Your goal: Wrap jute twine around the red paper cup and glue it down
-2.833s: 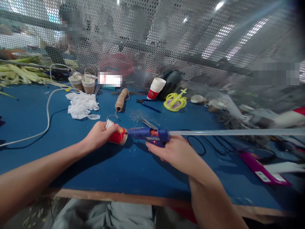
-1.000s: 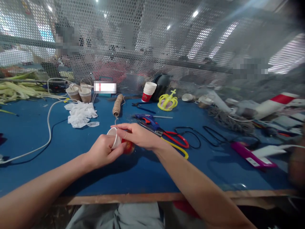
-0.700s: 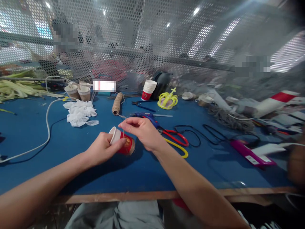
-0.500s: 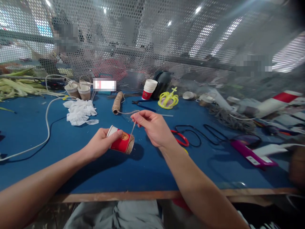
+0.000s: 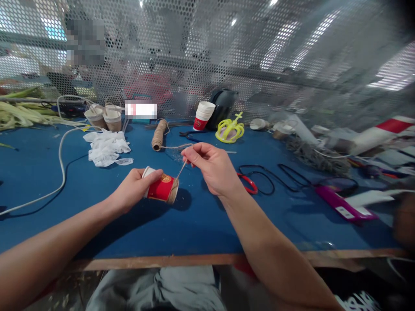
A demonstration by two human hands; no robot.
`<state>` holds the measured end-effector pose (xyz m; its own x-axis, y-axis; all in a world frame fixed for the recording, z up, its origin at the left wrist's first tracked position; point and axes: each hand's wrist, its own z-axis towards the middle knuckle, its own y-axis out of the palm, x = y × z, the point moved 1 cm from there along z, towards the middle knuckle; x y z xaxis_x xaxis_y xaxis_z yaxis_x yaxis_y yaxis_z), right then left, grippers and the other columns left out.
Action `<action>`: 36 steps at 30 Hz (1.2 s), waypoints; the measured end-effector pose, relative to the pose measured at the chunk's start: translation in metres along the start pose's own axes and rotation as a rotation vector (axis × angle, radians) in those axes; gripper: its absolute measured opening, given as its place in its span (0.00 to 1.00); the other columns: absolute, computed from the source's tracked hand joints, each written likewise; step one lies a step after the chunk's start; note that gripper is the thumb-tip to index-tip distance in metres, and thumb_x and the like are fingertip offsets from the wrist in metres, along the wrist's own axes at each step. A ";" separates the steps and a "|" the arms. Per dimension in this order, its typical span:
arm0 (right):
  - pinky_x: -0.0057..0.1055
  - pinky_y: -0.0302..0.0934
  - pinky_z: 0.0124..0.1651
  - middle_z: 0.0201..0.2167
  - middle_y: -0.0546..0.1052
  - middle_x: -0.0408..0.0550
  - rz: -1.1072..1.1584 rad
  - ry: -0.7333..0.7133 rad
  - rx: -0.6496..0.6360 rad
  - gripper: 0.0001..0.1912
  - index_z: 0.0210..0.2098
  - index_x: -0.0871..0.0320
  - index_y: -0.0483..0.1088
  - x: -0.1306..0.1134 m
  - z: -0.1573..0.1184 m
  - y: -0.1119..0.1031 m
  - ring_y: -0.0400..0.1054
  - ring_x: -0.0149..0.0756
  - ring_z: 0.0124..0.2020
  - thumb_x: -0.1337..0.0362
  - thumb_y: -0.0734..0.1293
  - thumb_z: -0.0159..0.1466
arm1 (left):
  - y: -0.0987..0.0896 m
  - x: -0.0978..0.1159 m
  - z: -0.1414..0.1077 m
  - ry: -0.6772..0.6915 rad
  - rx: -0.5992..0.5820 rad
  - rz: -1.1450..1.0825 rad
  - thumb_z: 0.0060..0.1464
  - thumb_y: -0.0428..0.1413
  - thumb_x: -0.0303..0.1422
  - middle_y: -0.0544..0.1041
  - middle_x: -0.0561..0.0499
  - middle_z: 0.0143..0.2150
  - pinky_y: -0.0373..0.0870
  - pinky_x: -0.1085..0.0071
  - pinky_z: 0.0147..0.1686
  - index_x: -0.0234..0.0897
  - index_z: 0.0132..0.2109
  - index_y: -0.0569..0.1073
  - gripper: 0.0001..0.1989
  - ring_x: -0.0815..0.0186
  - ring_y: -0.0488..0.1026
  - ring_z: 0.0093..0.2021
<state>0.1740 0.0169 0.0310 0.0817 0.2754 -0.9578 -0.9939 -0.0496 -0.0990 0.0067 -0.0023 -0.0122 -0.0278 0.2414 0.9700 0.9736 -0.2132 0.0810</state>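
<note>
A red and white paper cup [image 5: 159, 188] lies tilted on its side in my left hand [image 5: 130, 189], its base end pointing right. Brown twine is wound in a band [image 5: 173, 191] around that base end. Between thumb and fingers, my right hand [image 5: 210, 166] pinches the twine [image 5: 182, 169], which runs taut up from the cup. From my right hand the strand goes on leftward to a twine spool [image 5: 159, 135] lying on the blue table.
White gloves [image 5: 107, 147] and two twine-wrapped cups [image 5: 112, 121] stand left. Stacked paper cups [image 5: 204, 114], pliers [image 5: 191, 135] and a yellow crown-shaped piece [image 5: 230, 129] are at the back. Red-handled scissors [image 5: 250, 185], black cord and a purple power strip [image 5: 343, 206] lie right.
My right hand has drawn slightly away from the cup, and the twine between them slants more. The cup has turned a little in my left hand. The whole view has shifted slightly.
</note>
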 end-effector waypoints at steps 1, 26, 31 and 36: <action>0.27 0.59 0.32 0.22 0.72 0.42 -0.004 -0.005 0.004 0.09 0.23 0.58 0.69 0.000 0.000 0.000 0.63 0.26 0.25 0.59 0.69 0.52 | 0.000 0.001 0.000 -0.011 0.007 0.002 0.41 0.57 0.45 0.71 0.55 0.19 0.57 0.77 0.21 0.32 0.24 0.69 0.17 0.73 0.62 0.18; 0.27 0.58 0.33 0.21 0.70 0.41 -0.110 0.041 -0.053 0.10 0.23 0.60 0.68 0.012 0.002 0.004 0.62 0.27 0.24 0.59 0.68 0.53 | 0.003 0.001 -0.011 0.160 -0.055 0.114 0.45 0.54 0.45 0.62 0.57 0.17 0.51 0.78 0.19 0.33 0.21 0.65 0.19 0.76 0.54 0.19; 0.27 0.58 0.32 0.20 0.70 0.41 -0.146 0.031 -0.058 0.10 0.22 0.60 0.68 0.013 0.001 0.004 0.62 0.26 0.24 0.60 0.67 0.53 | 0.004 0.004 -0.015 0.204 -0.039 0.136 0.45 0.54 0.44 0.62 0.56 0.18 0.52 0.78 0.19 0.31 0.21 0.67 0.19 0.75 0.54 0.19; 0.27 0.59 0.32 0.20 0.70 0.41 -0.160 0.036 -0.060 0.09 0.22 0.60 0.68 0.013 0.001 0.004 0.62 0.27 0.24 0.61 0.67 0.54 | 0.005 0.006 -0.017 0.249 -0.026 0.126 0.45 0.54 0.43 0.63 0.55 0.18 0.53 0.78 0.19 0.31 0.20 0.68 0.18 0.75 0.55 0.20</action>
<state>0.1706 0.0211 0.0187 0.2425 0.2502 -0.9373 -0.9617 -0.0657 -0.2663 0.0075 -0.0179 -0.0025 0.0358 -0.0278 0.9990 0.9669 -0.2516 -0.0417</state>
